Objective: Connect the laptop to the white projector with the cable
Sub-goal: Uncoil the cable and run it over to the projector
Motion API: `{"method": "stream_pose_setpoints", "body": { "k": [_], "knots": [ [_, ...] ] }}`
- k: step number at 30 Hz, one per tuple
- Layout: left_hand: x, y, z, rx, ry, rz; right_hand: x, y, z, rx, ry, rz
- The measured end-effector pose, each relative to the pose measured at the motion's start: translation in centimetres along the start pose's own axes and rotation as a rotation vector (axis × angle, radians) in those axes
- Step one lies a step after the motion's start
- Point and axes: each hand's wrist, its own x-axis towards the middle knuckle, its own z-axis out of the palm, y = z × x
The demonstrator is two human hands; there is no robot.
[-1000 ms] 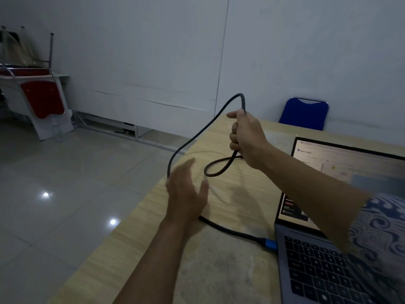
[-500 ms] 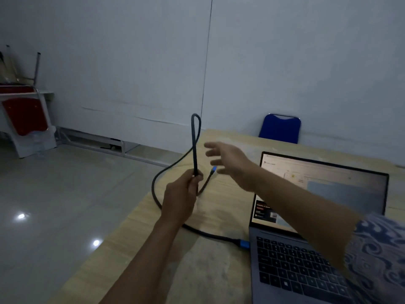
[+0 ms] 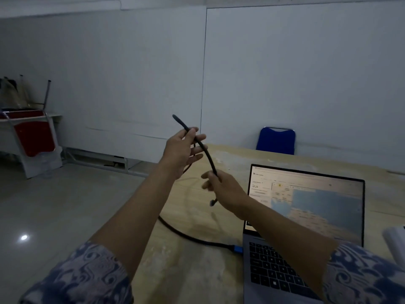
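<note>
A black cable runs through both my hands above the wooden table. My left hand holds its upper bend loosely between thumb and fingers. My right hand grips it lower down, and the loose plug end hangs just below that hand. The cable's other end, a blue plug, sits in the left side of the open grey laptop, whose screen is lit. A white object shows at the right edge; it may be the projector.
A blue chair stands behind the table against the white wall. Red chairs are stacked on a white table at the far left. The tiled floor lies left of the table edge.
My left hand rose and loosened on the cable's bend. My right hand, spread in the air before, has closed on the cable near its loose end. The view has tilted up.
</note>
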Motion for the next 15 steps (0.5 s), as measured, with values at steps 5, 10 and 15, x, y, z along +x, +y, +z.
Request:
{"method": "stream_pose_setpoints", "body": {
  "k": [5,10,15],
  "knots": [
    [0.2,1.0,0.4,0.104,-0.125,-0.123,-0.3,-1.7,-2.0,0.114,0.194,-0.061],
    [-5.3,-0.9,3.9,0.613,-0.391,-0.029,-1.6,-4.0,-7.2,0.434,0.284,0.028],
    [-9.3,-4.0,6.2,0.788,-0.592,0.108,-1.7,-5.3,-10.1,0.785,0.288,0.165]
  ]
}}
